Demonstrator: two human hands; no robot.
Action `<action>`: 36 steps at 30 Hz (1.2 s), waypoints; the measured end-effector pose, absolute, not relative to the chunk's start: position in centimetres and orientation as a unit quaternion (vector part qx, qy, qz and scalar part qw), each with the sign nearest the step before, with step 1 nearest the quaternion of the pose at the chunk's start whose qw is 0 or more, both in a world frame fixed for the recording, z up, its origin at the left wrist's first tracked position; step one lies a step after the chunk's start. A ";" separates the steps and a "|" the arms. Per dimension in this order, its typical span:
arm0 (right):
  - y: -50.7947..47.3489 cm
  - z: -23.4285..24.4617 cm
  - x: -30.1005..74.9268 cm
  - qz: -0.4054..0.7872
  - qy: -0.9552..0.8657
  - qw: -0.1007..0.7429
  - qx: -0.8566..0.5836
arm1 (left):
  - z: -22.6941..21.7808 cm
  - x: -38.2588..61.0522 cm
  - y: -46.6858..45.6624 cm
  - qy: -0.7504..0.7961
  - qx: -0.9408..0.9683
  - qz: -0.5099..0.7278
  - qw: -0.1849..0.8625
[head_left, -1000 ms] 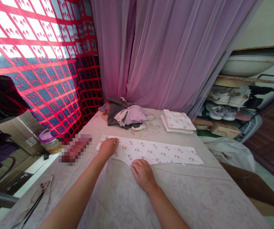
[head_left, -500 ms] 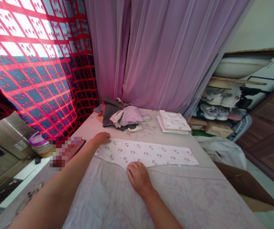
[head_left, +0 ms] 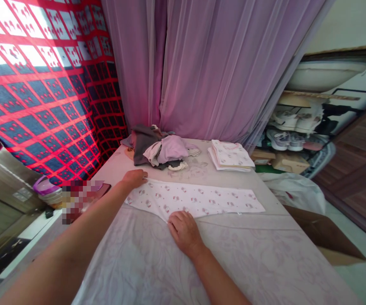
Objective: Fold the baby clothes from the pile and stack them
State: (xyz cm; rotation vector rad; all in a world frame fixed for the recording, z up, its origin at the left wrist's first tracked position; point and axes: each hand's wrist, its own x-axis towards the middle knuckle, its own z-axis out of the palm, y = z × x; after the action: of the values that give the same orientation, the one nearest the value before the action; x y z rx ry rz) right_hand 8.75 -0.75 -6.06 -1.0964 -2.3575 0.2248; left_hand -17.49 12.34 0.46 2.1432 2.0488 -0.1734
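White children's trousers [head_left: 216, 198] with a small printed pattern lie folded lengthwise across the sheet, one leg over the other. Their narrow end points right, and a tiny tag shows on the near edge. My left hand [head_left: 135, 178] is closed on the far left corner at the wide end, fingertips partly hidden. At the near edge, where the cloth bulges toward me, my right hand [head_left: 184, 232] has its fingers curled down onto the fabric and grips it.
Beyond the trousers sits a crumpled heap of clothes [head_left: 173, 149], grey and lilac. A folded white printed stack [head_left: 232, 157] lies at the far right. Purple curtains [head_left: 208, 76] hang behind. An open cardboard box [head_left: 322, 233] stands off the right edge, below shelves with shoes [head_left: 286, 140].
The view has shifted slightly, moving the scene a little up in the picture. Both hands keep their places on the trousers, which lie as before.
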 end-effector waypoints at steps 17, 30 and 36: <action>-0.7 -6.1 8.8 0.074 -0.875 0.265 -0.398 | 0.0 -23.3 9.3 0.757 0.564 0.074 0.322; -0.7 -5.7 8.8 0.091 -0.873 0.269 -0.396 | 0.2 -17.1 8.4 0.744 0.662 0.053 0.073; -0.9 -5.8 9.1 0.118 -0.867 0.297 -0.382 | -3.3 -10.5 5.4 0.596 0.794 0.082 0.081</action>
State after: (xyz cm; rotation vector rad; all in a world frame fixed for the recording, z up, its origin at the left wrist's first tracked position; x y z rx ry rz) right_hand 9.14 -0.94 -5.84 -1.0155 -2.3055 0.3125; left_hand -10.53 5.39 -3.26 2.3745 1.7831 0.2460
